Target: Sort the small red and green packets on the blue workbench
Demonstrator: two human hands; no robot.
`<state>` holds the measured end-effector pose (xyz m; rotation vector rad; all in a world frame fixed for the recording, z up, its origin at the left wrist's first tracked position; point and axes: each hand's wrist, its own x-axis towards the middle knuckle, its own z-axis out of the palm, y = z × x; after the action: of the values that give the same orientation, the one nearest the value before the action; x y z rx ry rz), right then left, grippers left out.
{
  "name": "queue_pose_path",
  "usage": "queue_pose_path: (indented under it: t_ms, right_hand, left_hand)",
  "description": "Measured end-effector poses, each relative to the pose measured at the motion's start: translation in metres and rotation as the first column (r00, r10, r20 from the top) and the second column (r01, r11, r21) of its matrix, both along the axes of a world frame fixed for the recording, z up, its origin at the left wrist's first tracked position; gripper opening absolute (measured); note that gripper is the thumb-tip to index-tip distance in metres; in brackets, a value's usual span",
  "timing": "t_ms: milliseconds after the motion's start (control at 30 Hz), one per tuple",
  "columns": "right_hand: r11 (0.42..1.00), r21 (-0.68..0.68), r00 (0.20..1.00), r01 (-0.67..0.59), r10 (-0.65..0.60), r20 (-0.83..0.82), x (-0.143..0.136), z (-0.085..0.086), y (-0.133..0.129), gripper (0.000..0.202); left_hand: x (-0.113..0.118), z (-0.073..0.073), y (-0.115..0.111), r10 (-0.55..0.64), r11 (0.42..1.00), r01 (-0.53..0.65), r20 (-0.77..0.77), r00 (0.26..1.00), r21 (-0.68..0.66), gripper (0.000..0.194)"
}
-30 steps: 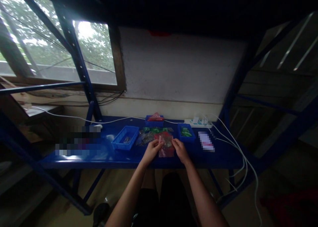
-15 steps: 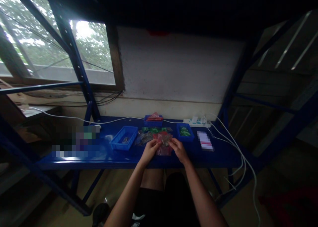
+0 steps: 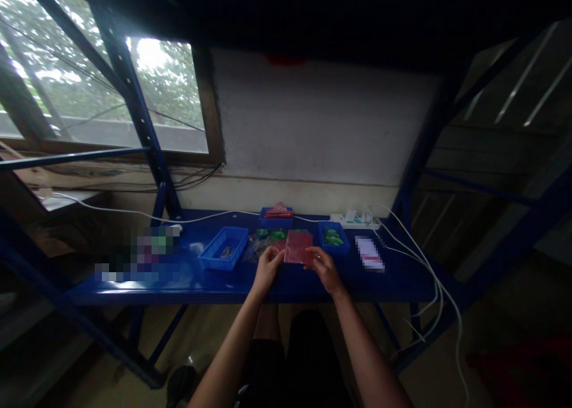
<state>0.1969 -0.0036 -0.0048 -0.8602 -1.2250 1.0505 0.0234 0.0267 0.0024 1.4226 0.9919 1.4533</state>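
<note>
A flat, see-through red plastic bag (image 3: 298, 246) is held up between my two hands, just over the table's front half. My left hand (image 3: 267, 270) has its fingers closed on the bag's lower left edge. On the lower right side, my right hand (image 3: 325, 268) pinches it between thumb and fingers. Behind the bag lie clear plastic packets (image 3: 259, 247) and green packets (image 3: 277, 233), partly hidden by it. Whether anything is inside the red bag cannot be made out.
A blue tray (image 3: 224, 248) with a few small pieces stands left. One blue bin (image 3: 276, 220) at the back holds red bags; another bin (image 3: 330, 237) at right holds green packets. A power strip (image 3: 355, 220), white cables (image 3: 429, 253) and a blurred phone-like object (image 3: 370, 253) lie right.
The clear packet that was in my fingers over the red bag no longer shows there. The red bag has come up and now faces me between both hands.
</note>
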Motion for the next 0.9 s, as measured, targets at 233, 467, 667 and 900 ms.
queue_pose_path:
  t_ms: [233,467,667,900]
  right_hand:
    - [0.999,-0.001,0.993,0.052,-0.052,0.102,-0.002,0.001,0.002,0.021]
    - [0.993,0.009,0.981,0.118,-0.118,0.152,-0.005,-0.001,0.004,0.016]
    - [0.988,-0.026,0.988,0.152,-0.151,0.035,-0.005,-0.006,0.008,0.033]
    - [0.981,-0.042,0.981,0.191,-0.190,0.026,-0.004,-0.008,0.013,0.042]
  left_hand:
    - [-0.001,-0.001,-0.001,-0.178,0.977,0.176,-0.005,0.984,-0.122,0.054]
    - [0.002,-0.001,-0.004,-0.198,0.979,0.193,-0.077,0.977,-0.073,0.037]
    - [0.006,0.000,-0.005,-0.200,0.979,0.195,-0.091,0.975,-0.066,0.029]
    - [-0.011,0.007,-0.003,0.117,0.988,-0.099,-0.150,0.982,0.122,0.021]
